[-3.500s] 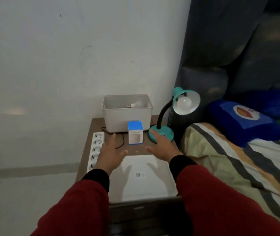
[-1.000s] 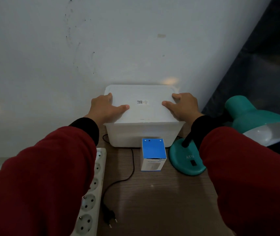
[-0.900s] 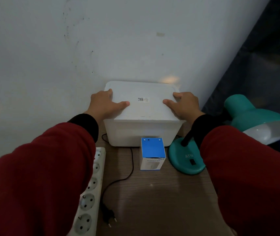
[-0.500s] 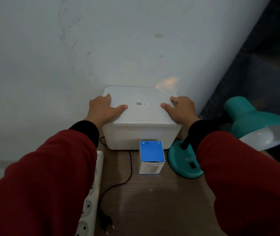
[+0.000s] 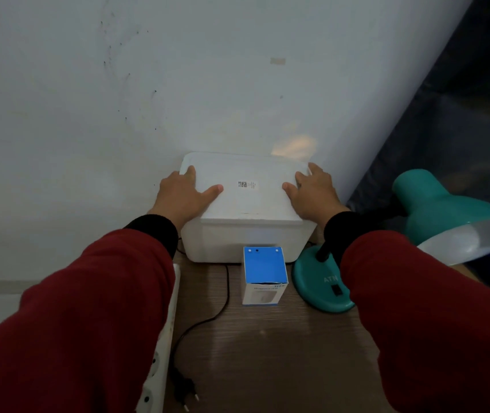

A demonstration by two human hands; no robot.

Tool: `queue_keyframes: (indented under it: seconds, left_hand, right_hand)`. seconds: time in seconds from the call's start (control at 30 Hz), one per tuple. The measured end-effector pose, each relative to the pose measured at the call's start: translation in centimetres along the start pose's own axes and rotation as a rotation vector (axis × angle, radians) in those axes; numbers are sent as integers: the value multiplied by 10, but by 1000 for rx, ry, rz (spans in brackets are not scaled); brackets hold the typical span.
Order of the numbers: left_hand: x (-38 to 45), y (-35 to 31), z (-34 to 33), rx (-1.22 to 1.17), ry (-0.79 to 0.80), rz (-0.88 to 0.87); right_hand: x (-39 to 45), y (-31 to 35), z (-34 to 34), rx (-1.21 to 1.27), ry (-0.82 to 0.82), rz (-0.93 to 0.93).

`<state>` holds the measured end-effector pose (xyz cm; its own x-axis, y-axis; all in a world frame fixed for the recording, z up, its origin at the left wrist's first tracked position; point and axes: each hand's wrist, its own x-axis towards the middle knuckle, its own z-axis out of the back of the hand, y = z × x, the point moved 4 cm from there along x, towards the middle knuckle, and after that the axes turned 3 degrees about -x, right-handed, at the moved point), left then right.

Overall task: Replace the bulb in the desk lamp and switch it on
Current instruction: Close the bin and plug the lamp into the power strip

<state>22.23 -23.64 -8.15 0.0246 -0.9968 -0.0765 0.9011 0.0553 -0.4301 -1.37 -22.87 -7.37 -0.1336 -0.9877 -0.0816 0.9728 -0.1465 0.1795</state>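
Head view, looking down at a wooden bedside table [image 5: 282, 353] against a pale wall. White storage box [image 5: 246, 242] at the back, lid [image 5: 246, 201] on; left hand [image 5: 184, 195] and right hand [image 5: 312, 192] flat on the lid's ends, fingers spread, gripping nothing. Teal desk lamp [image 5: 434, 213] just right of the box, shade tilted, bulb hidden, unlit. Plug [image 5: 185, 389] lying loose beside the power strip [image 5: 157, 371]. Small blue bulb carton [image 5: 264, 274] upright, seemingly unopened. Judging by this, swapping, plugging in and switching on all remain.

Teal desk lamp [image 5: 324, 286] beside upright blue bulb box [image 5: 264, 274].
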Motion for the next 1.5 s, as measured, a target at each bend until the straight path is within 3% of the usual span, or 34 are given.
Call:
queue_keyframes:
  seconds: [0.1, 0.37, 0.87, 1.33, 1.5]
  left_hand:
    - [-2, -2, 4, 110, 45, 16]
    - [-24, 2, 38, 222, 41, 69]
    - [-122, 21, 114, 263, -58, 167]
    - [-225, 71, 106, 214, -95, 177]
    - [-243, 99, 60, 43, -80, 164]
  right_hand:
    - [-10, 11, 11, -83, 91, 1]
    - [-40, 29, 50, -257, 145, 23]
    - [-142, 76, 83, -173, 150, 107]
    - [-233, 116, 22, -98, 149, 228]
    - [-252, 123, -24, 128, 156, 279]
